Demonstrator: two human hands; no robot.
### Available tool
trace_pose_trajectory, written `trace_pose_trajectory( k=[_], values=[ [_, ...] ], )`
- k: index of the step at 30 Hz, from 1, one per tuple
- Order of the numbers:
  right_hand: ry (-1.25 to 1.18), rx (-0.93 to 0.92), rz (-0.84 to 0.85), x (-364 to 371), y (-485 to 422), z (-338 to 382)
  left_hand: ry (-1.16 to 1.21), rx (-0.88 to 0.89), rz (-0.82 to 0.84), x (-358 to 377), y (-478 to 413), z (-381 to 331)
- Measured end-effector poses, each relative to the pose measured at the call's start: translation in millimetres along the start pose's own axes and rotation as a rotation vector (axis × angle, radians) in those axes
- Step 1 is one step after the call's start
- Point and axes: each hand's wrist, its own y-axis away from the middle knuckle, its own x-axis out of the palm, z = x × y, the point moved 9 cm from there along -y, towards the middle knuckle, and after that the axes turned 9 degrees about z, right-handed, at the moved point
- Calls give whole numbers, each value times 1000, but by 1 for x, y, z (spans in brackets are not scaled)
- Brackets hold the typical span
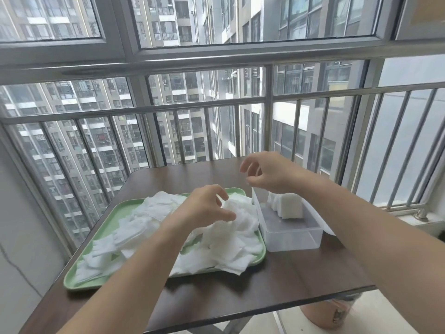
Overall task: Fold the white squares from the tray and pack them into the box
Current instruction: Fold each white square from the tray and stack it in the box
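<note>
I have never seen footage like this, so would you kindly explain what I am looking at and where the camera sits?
There is no machine here: a person wears one camera on the head, looking forward and down at two bare arms. On the dark table lies a green tray heaped with loose white squares. To its right stands a clear plastic box with a few folded squares at its far end. The left hand hovers over the heap, fingers spread, holding nothing. The right hand is above the box's far end, apparently empty too. Beyond is a railing and apartment blocks.
</note>
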Motion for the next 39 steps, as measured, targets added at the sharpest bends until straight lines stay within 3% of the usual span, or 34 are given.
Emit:
trace_pose_trajectory(
  k=[6,12,18,22,26,29,34,37,39],
  values=[
    [-82,-41,-15,6,-5,21,-22,22,59,9,6,2],
    [-223,-29,31,24,-10,27,187,137,-216,-37,24,7],
    [-406,-62,203,52,-15,44,405,279,-239,-59,43,0],
    [-342,-42,71,33,-12,40,456,137,-238,-46,38,15],
    [-456,0,-35,15,-5,21,109,40,15,-3,26,13],
    [-522,7,-38,13,1,15,-30,7,91,16,24,10],
    [-635,16,-48,9,8,9,-134,41,39,13,24,6],
    [-714,14,-82,7,10,6,-13,46,-50,-1,28,8],
    [-772,34,-130,6,10,0,191,56,-139,-17,35,9]
  ],
)
